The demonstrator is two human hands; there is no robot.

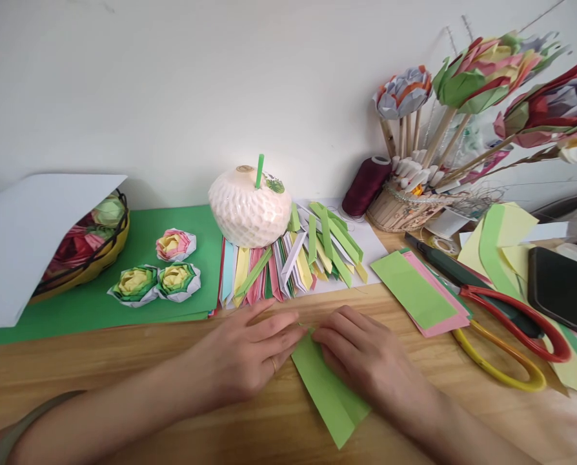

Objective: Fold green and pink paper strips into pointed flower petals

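Pinching the upper end of the green paper (330, 400) on the desk (250, 429) with a curled right hand (361, 352); touching that end with a loosely spread left hand (257, 352), grip unclear. Lying just beyond: folded paper strips (295, 258).

The tabletop (172, 433) is showing wood grain under a smooth, soft sheen. The light-green paper (324, 394) is lying smooth and matt on it, and the folded strips (326, 232) are showing the same dull paper finish. The paper flower (176, 245) is holding crisp, matt folds. The white container (250, 210) is gleaming over a bumpy, scaled surface, perhaps of plastic, though the view is slightly soft. The red scissor handle (562, 352) is showing smooth plastic, the spool (367, 187) is carrying thread, and the wall (172, 77) is appearing matt.
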